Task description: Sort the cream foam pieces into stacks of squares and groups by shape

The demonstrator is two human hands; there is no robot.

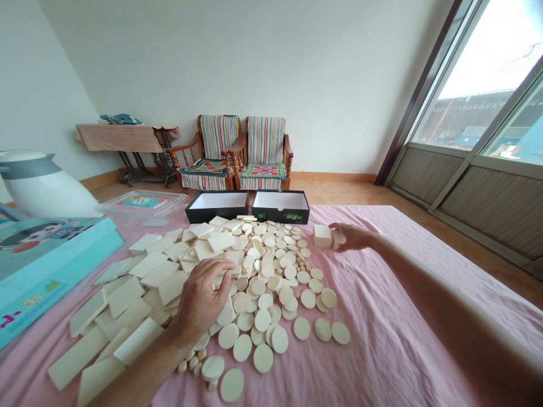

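Observation:
My left hand point(206, 292) reaches over the pile, thumb and curved fingers apart, close to pale square wooden tiles point(221, 242). I see no piece clearly gripped in it. Toward the far right of the cloth, my right hand point(354, 236) pinches a small pale wooden piece point(338, 239). That piece is beside a short stack of square wooden tiles point(322, 236), and my fingers partly cover it. Many round wooden discs point(263, 320) lie loose between my hands. Larger rectangular wooden boards point(126, 295) overlap at the left.
Two black boxes with white insides point(280, 215) stand behind the pile. A turquoise box point(55, 271) and a white kettle point(55, 189) are at the left, near a clear plastic case point(144, 204). Pink cloth point(382, 339) covers the surface. Two wooden chairs point(265, 141) stand beyond.

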